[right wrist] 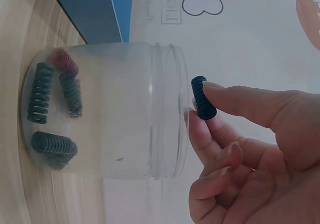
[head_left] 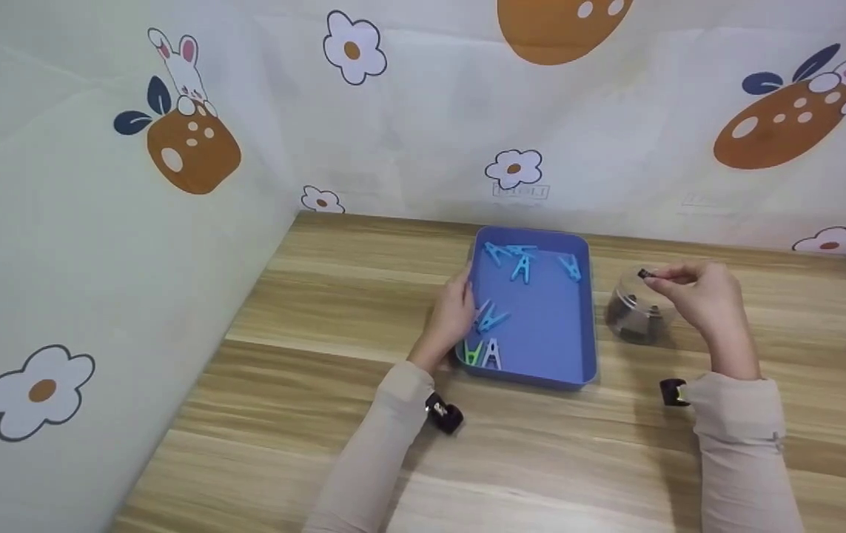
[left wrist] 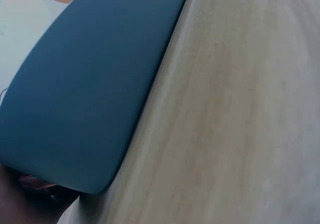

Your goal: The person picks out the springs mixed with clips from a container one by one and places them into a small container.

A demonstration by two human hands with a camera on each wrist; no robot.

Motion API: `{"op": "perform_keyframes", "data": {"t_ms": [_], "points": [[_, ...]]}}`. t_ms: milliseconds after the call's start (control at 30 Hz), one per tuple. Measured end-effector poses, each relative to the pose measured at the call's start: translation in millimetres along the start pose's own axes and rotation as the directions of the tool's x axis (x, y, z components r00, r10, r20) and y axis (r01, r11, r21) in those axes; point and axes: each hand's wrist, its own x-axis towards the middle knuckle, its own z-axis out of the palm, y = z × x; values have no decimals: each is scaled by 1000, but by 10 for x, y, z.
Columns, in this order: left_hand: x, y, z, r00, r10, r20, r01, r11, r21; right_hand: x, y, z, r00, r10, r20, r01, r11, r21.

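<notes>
My right hand pinches a small dark coil spring between thumb and fingers, just outside the mouth of a clear plastic jar. Several dark springs and a reddish spring lie at the jar's bottom. My left hand rests against the left side of a blue tray, its fingers along the outer wall. In the left wrist view the tray's outer wall fills the upper left, and that hand is mostly hidden in shadow. Inside the tray lie several blue clothespins.
A green clothespin and a pale clothespin lie in the tray's near left corner. The jar stands to the right of the tray. Both are on a wood-grain table, with a printed cloth wall behind and at left.
</notes>
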Motion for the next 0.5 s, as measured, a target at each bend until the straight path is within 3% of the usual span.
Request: {"op": "perform_keyframes", "data": {"t_ms": [200,333,367,500], "points": [[-5,-6,6,1000,-6,4,6,1000,6,8,37,12,999,1,34,0,1000,-13],[10,-28,14,999,35,5,-35,999,-14,6,48,17,998,16,57,-15,1000,-18],[50,-118,63,998,57,-2,-57,998,-9,7,51,19,998,17,59,-16,1000,-19],[57,-125,62,998,57,11,-57,998,-33,23,66,38,999,5,53,-3,999,-36]]}}
